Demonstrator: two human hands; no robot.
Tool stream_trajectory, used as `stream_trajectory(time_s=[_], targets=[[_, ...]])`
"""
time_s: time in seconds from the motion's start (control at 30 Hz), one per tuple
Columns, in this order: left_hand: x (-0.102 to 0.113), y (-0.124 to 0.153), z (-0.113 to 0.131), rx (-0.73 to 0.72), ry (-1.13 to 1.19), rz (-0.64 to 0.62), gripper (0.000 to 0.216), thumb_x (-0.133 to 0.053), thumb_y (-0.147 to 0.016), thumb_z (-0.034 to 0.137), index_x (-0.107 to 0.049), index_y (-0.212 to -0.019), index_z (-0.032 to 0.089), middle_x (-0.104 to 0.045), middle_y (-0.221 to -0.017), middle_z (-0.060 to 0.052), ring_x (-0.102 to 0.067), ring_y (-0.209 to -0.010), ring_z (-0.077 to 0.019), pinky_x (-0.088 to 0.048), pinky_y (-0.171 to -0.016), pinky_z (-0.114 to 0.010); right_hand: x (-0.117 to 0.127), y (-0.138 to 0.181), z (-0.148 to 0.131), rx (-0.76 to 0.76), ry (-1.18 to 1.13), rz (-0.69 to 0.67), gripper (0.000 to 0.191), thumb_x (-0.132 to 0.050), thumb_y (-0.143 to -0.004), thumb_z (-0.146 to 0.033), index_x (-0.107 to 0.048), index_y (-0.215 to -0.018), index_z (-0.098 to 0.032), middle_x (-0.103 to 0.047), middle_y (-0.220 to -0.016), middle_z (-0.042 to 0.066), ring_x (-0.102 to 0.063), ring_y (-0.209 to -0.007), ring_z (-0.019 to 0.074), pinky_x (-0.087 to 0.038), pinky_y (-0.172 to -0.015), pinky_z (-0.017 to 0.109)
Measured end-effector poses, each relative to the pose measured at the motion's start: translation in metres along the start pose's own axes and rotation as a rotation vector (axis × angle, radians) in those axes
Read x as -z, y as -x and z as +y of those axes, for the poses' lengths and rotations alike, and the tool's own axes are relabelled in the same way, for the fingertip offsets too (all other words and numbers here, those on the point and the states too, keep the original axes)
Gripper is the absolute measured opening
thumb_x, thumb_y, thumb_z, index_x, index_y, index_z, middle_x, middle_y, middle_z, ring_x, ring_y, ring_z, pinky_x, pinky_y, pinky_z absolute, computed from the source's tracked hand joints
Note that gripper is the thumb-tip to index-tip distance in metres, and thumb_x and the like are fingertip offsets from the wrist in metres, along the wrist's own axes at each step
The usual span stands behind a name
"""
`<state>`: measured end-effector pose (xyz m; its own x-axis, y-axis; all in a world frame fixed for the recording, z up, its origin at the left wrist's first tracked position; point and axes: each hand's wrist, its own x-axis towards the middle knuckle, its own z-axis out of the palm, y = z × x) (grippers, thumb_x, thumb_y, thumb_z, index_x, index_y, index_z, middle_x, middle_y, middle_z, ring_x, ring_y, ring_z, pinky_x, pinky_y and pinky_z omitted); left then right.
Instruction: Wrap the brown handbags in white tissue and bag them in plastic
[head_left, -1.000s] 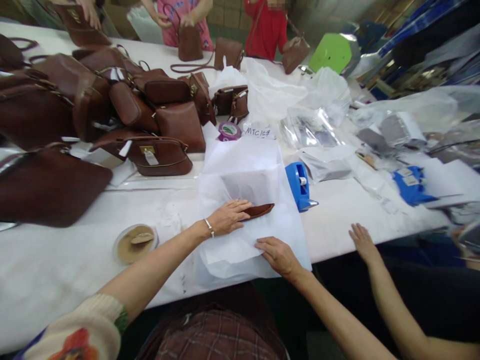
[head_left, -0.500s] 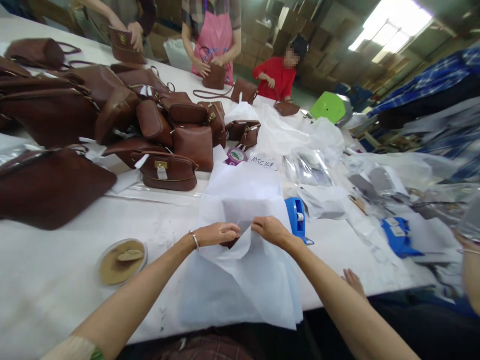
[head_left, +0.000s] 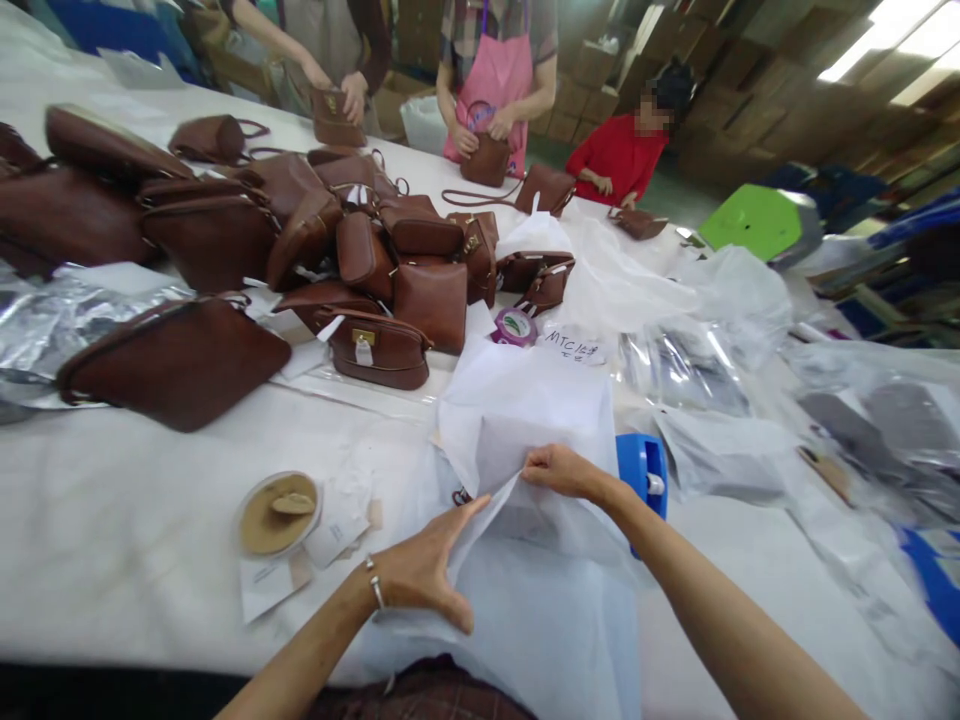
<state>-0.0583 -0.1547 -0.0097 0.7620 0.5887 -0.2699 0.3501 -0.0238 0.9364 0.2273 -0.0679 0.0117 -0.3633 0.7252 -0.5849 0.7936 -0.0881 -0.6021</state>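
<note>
White tissue paper lies in front of me, with its near sheet lifted and folded. My right hand pinches the raised edge of that sheet. Against the sheet's left part rests my left hand, thumb and fingers spread wide, a bracelet on its wrist. A small dark brown and metallic bit peeks out by the left fingertips; the paper hides the rest of it. Beyond the hands, a handwritten white sheet and a purple tape roll lie on the table.
Brown leather bags are heaped at the left and back. A round tub of tan paste stands left of my arm. A blue tape dispenser sits right of the paper. Several people work across the table, one in a pink apron.
My left hand has come down toward me and spread out from its earlier closed pose near the right hand. The right hand still pinches the paper. The camera view has turned left.
</note>
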Motion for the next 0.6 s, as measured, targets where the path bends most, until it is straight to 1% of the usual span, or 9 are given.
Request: stream_trajectory(time_s=[0.07, 0.13, 0.17, 0.3, 0.37, 0.43, 0.5, 0.53, 0.6], targets=[[0.002, 0.004, -0.003, 0.047, 0.012, 0.174, 0.089, -0.078, -0.068, 0.046, -0.039, -0.143, 0.020, -0.049, -0.145, -0.014, -0.048, -0.132, -0.0312, -0.037, -0.112, -0.044, 0.002, -0.003, 0.005, 0.013, -0.025, -0.029, 0.020, -0.057, -0.079, -0.032, -0.065, -0.070, -0.016, -0.053, -0.059, -0.004, -0.044, -0.057, 0.0108, -0.033, -0.054, 0.023], [0.002, 0.004, -0.006, 0.121, 0.020, 0.431, 0.037, -0.059, -0.086, 0.043, -0.060, -0.115, 0.021, -0.069, -0.112, -0.005, -0.064, -0.105, -0.0241, -0.049, -0.094, -0.035, 0.004, -0.004, 0.009, 0.028, -0.048, -0.061, 0.020, -0.058, -0.079, -0.033, -0.065, -0.070, -0.016, -0.053, -0.061, -0.004, -0.045, -0.059, 0.0111, -0.034, -0.055, 0.023], [0.002, 0.001, -0.008, 0.160, 0.019, 0.552, 0.026, -0.051, -0.090, 0.042, -0.064, -0.101, 0.022, -0.070, -0.095, -0.002, -0.066, -0.091, -0.0209, -0.052, -0.083, -0.031, 0.005, -0.005, 0.010, 0.034, -0.059, -0.076, 0.021, -0.058, -0.079, -0.034, -0.064, -0.070, -0.016, -0.053, -0.061, -0.004, -0.045, -0.059, 0.0113, -0.034, -0.055, 0.023], [0.009, -0.011, -0.026, 0.278, -0.050, 0.845, 0.031, -0.048, -0.090, 0.046, -0.062, -0.082, 0.021, -0.060, -0.064, 0.002, -0.059, -0.060, -0.0167, -0.048, -0.060, -0.026, 0.006, -0.005, 0.015, 0.058, -0.102, -0.106, 0.026, -0.056, -0.081, -0.040, -0.061, -0.071, -0.017, -0.049, -0.062, -0.004, -0.042, -0.059, 0.0110, -0.033, -0.055, 0.023], [0.018, -0.012, -0.031, 0.314, -0.092, 0.950, 0.034, -0.044, -0.092, 0.048, -0.062, -0.086, 0.020, -0.061, -0.067, 0.000, -0.060, -0.061, -0.0185, -0.049, -0.061, -0.029, 0.006, -0.005, 0.018, 0.067, -0.124, -0.117, 0.027, -0.056, -0.082, -0.041, -0.060, -0.070, -0.017, -0.047, -0.061, -0.005, -0.041, -0.058, 0.0106, -0.033, -0.054, 0.023], [0.029, -0.011, -0.024, 0.303, -0.151, 1.071, 0.038, -0.038, -0.095, 0.049, -0.061, -0.097, 0.019, -0.067, -0.087, -0.006, -0.064, -0.081, -0.0225, -0.052, -0.074, -0.035, 0.005, -0.005, 0.019, 0.075, -0.147, -0.124, 0.027, -0.056, -0.082, -0.041, -0.058, -0.069, -0.018, -0.047, -0.060, -0.005, -0.040, -0.057, 0.0104, -0.032, -0.053, 0.023], [0.040, -0.012, -0.001, 0.129, -0.323, 1.081, 0.040, -0.037, -0.097, 0.051, -0.060, -0.110, 0.020, -0.064, -0.115, -0.011, -0.059, -0.109, -0.0261, -0.047, -0.095, -0.043, 0.004, -0.005, 0.021, 0.083, -0.165, -0.126, 0.025, -0.057, -0.082, -0.039, -0.058, -0.069, -0.018, -0.047, -0.061, -0.005, -0.040, -0.057, 0.0104, -0.031, -0.052, 0.023], [0.044, -0.016, 0.013, -0.007, -0.446, 0.994, 0.041, -0.038, -0.097, 0.052, -0.060, -0.113, 0.021, -0.062, -0.122, -0.012, -0.054, -0.118, -0.0270, -0.041, -0.104, -0.046, 0.003, -0.005, 0.022, 0.087, -0.172, -0.125, 0.024, -0.057, -0.082, -0.038, -0.058, -0.070, -0.018, -0.047, -0.061, -0.005, -0.040, -0.057, 0.0105, -0.030, -0.052, 0.023], [0.049, -0.032, 0.041, -0.258, -0.676, 0.642, 0.041, -0.041, -0.097, 0.054, -0.064, -0.111, 0.023, -0.064, -0.121, -0.011, -0.053, -0.122, -0.0274, -0.032, -0.111, -0.048, 0.003, -0.004, 0.023, 0.100, -0.185, -0.127, 0.024, -0.057, -0.083, -0.038, -0.058, -0.070, -0.018, -0.048, -0.061, -0.004, -0.040, -0.057, 0.0105, -0.030, -0.052, 0.023]])
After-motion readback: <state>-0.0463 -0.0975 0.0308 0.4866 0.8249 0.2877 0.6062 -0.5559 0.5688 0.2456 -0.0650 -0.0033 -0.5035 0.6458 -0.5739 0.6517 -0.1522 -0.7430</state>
